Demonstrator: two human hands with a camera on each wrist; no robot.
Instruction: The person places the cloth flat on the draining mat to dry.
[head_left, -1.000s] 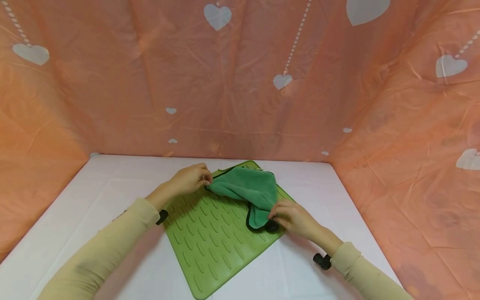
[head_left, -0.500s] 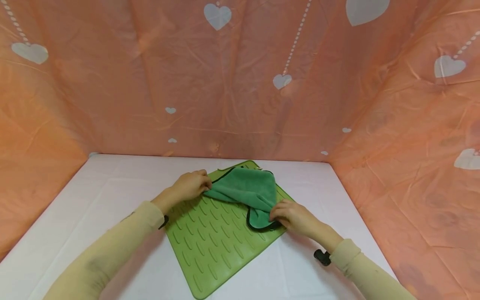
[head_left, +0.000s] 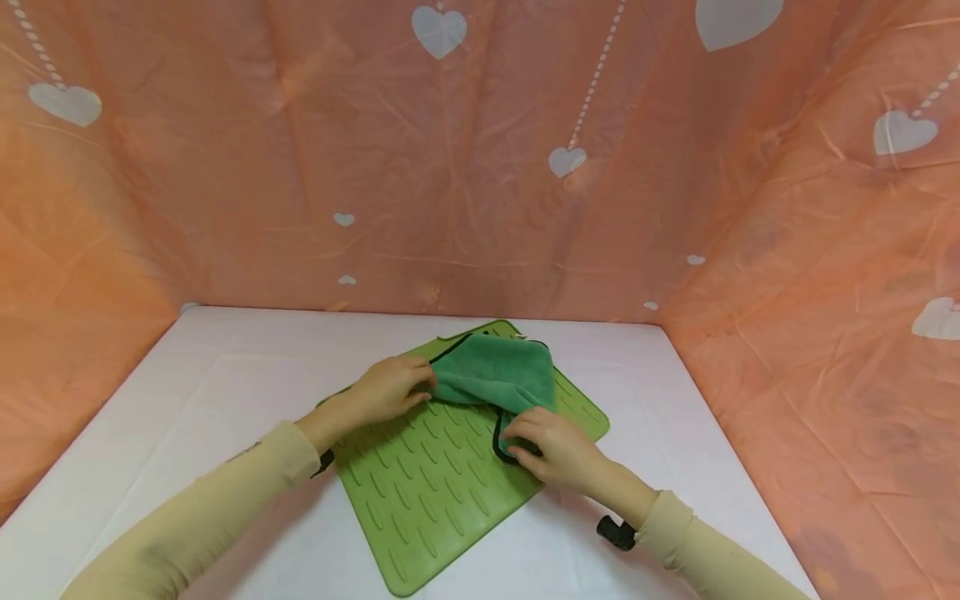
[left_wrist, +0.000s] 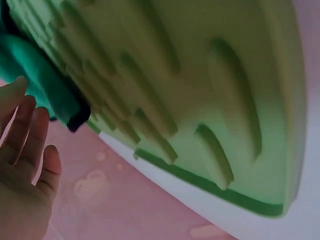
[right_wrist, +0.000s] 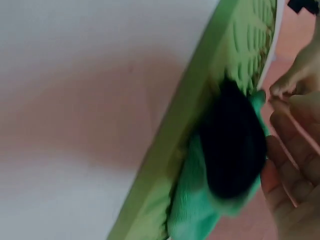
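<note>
A green cloth [head_left: 495, 362] with black edging lies bunched on the far part of a light-green ridged mat [head_left: 420, 492]. My left hand [head_left: 393, 387] is at the cloth's left end, its fingers loosely extended beside it in the left wrist view. My right hand [head_left: 555, 450] hovers over the cloth's near flap, thumb and fingers apart and slightly bent, covering part of it. In the right wrist view, a blurred black oval piece [right_wrist: 232, 145] stands out against the cloth, right next to the extended fingers.
The mat lies at an angle on a white-covered table [head_left: 247, 392]. Behind and on both sides hangs an orange curtain [head_left: 480, 208] with white hearts. A black strap device [head_left: 617, 533] sits under the right wrist.
My right hand has moved left over the cloth's near flap, fingers spread more. My left hand has shifted slightly right and nearer, loosening from the cloth's left corner. The cloth stays nearly in place.
</note>
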